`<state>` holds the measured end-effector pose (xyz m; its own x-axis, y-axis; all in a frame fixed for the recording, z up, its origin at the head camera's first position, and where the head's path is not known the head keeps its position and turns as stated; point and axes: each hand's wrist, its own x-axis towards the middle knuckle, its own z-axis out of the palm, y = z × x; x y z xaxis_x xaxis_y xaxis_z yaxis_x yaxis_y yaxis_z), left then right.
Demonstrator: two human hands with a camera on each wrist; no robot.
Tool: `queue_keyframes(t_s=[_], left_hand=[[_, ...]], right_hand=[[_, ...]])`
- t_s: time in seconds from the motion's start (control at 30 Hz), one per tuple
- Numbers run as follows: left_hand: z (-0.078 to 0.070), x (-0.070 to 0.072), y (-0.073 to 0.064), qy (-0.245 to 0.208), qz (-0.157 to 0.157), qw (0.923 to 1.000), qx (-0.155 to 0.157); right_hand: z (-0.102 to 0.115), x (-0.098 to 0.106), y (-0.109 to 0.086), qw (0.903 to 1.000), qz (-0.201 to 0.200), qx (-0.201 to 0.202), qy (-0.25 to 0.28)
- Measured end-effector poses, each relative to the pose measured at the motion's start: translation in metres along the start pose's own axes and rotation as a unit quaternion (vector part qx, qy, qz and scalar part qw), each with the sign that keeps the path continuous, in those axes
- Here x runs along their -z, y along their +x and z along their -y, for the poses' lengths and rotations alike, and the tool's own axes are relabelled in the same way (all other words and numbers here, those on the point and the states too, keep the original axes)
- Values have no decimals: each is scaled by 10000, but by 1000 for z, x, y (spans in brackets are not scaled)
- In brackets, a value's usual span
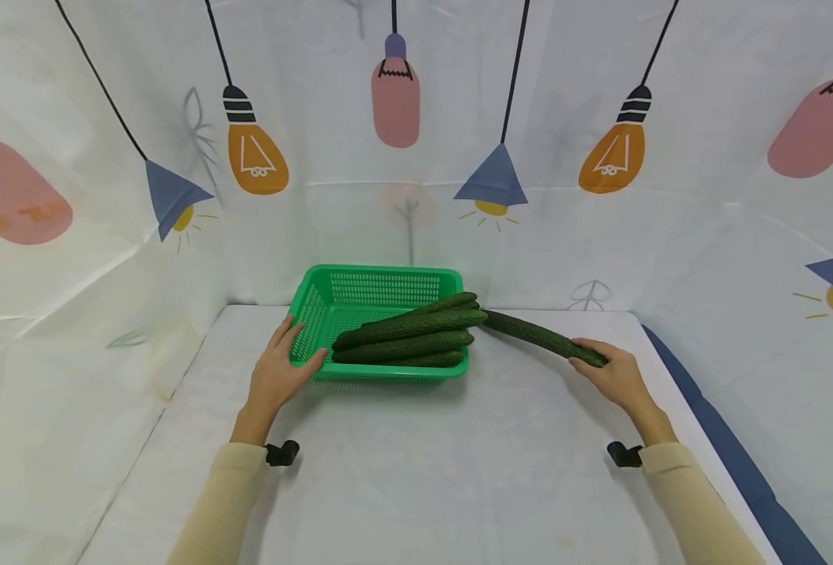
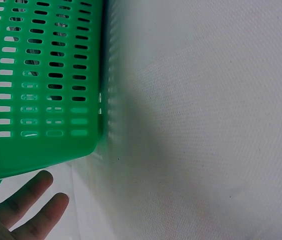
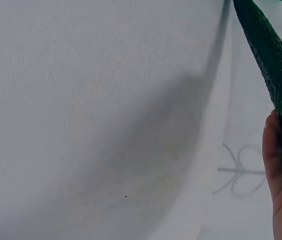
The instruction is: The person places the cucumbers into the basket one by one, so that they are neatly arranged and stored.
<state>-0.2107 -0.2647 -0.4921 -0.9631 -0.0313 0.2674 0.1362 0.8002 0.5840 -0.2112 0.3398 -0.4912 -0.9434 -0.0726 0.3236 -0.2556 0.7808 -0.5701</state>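
Observation:
My right hand (image 1: 614,377) grips the near end of a long dark green cucumber (image 1: 536,333), thumb on one side and fingers on the other. Its far tip reaches the right side of a green plastic basket (image 1: 381,372). Bumpy skin shows on this cucumber (image 3: 271,55) in the right wrist view. Several more cucumbers (image 1: 405,347) lie in the basket, heaped toward its right side, some ends over the rim. At the basket's left front corner, my left hand (image 1: 275,380) has its thumb and fingers spread. Straight fingers (image 2: 50,212) show beside the slotted wall (image 2: 41,147) in the left wrist view.
The basket stands toward the back of a white-covered table (image 1: 416,479). Behind it hangs a white sheet (image 1: 431,227) printed with lamps and bulbs. Blue material (image 1: 713,431) runs along the table's right edge. Black wrist mounts (image 1: 282,453) sit at both cuffs.

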Motion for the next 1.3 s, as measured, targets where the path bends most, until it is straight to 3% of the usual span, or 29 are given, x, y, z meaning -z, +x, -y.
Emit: queue_keyframes(t_s=[0.93, 1.3], left_hand=[[2, -2, 0, -96, -95, 9998, -136], [4, -2, 1, -88, -72, 9999, -103]], right_hand=[[36, 24, 20, 9933, -838, -222, 770], [65, 20, 37, 9921, -572, -84, 1114]])
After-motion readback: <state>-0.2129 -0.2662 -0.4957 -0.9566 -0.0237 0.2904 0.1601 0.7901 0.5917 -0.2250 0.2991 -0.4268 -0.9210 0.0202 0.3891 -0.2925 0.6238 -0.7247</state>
